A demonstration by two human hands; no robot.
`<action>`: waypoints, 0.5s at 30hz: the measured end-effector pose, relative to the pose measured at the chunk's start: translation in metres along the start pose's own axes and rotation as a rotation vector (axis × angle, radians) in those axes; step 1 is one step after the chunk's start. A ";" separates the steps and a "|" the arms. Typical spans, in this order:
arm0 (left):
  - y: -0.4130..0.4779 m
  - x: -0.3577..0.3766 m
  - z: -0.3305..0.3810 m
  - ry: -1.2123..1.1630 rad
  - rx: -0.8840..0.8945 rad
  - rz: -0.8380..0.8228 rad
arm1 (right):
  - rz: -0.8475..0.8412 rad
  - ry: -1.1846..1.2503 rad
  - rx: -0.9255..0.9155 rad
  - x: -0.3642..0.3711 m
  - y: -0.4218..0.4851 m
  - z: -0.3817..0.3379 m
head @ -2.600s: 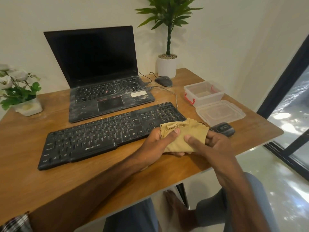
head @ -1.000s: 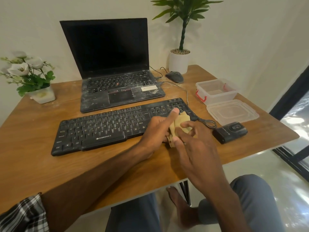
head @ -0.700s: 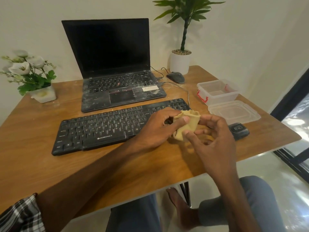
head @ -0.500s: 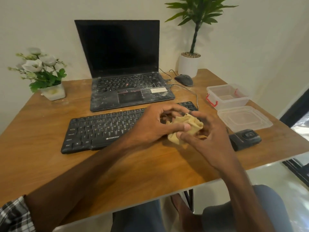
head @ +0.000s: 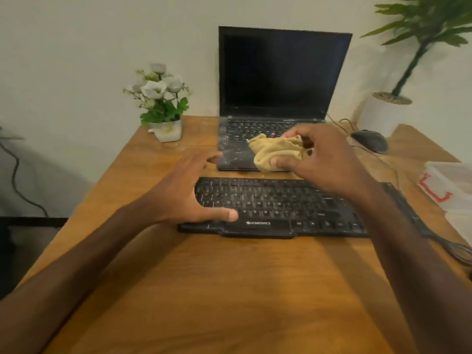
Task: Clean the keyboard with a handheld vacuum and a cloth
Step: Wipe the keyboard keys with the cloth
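Observation:
A black dusty keyboard (head: 281, 205) lies across the middle of the wooden desk (head: 229, 290). My right hand (head: 319, 159) grips a bunched tan cloth (head: 273, 152) above the gap between the keyboard and the laptop (head: 275, 98). My left hand (head: 186, 192) is spread open at the keyboard's left end, thumb on its front edge, fingers reaching past its back edge. The handheld vacuum is not in view.
A dusty open laptop stands behind the keyboard. A small white flower pot (head: 166, 118) sits at the back left, a mouse (head: 370, 140) and a tall potted plant (head: 390, 106) at the back right. A clear plastic box (head: 452, 182) is at the right edge.
My left hand has let go of the cloth and moved to the keyboard's left end. My right hand now holds the cloth alone, further back. The camera has swung left.

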State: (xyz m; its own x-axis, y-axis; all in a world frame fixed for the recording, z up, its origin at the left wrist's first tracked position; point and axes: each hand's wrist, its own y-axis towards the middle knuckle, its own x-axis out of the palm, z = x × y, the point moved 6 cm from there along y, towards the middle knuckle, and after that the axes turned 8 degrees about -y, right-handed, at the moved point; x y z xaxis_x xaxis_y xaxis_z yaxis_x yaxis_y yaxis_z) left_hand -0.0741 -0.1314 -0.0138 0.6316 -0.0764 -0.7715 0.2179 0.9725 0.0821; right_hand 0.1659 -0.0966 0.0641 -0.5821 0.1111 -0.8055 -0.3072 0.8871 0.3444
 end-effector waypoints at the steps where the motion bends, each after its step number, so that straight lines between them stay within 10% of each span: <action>1: -0.005 0.001 -0.011 0.016 -0.054 -0.066 | -0.040 -0.007 -0.044 0.009 0.010 -0.011; 15: -0.025 -0.001 -0.054 -0.204 -0.047 -0.122 | -0.301 -0.135 -0.339 0.130 0.059 -0.084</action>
State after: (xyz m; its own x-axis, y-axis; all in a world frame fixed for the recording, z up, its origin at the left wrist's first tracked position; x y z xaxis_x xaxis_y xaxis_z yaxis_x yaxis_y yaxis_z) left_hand -0.1200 -0.1439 -0.0494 0.7407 -0.2324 -0.6304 0.2698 0.9622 -0.0376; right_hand 0.0092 -0.0672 0.0206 -0.3336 -0.0518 -0.9413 -0.6889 0.6950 0.2059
